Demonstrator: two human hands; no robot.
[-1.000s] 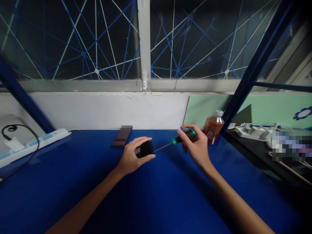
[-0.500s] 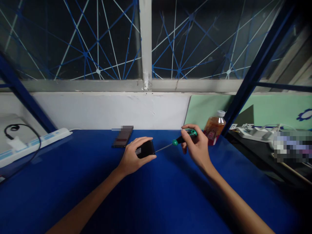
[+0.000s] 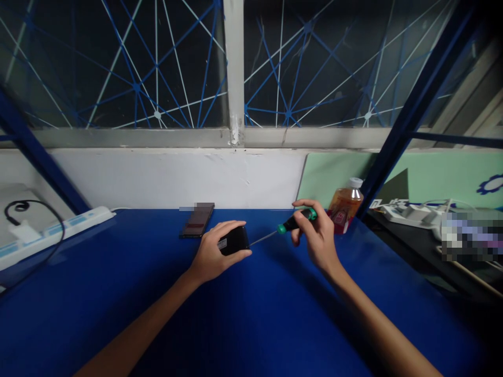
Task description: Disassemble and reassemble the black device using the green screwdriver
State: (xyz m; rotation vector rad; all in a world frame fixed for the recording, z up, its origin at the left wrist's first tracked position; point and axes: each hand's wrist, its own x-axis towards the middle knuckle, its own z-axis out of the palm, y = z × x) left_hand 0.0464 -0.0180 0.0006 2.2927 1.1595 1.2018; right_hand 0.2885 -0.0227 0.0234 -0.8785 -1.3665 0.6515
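Note:
My left hand [image 3: 214, 251] is closed around a small black box-like device [image 3: 236, 240] with a pale label on its face. Its fingers lie along the far edge and the thumb along the near edge. In my right hand [image 3: 316, 230] is a screwdriver [image 3: 290, 225] with a black and green handle, gripped between thumb and fingers. The thin metal shaft points left, and its tip meets the device's right end near the lower corner. What the tip touches there is too small to make out.
A dark phone [image 3: 197, 220] lies behind my left hand on the blue table [image 3: 251, 324]. A bottle of amber drink [image 3: 346, 207] stands beyond my right hand. A white power strip [image 3: 58, 233] with a black cable runs along the left; more plugs [image 3: 418, 213] sit at the right.
The fingers of my right hand have shifted slightly on the screwdriver handle, with the thumb in a different position. The device and my left hand stay in place.

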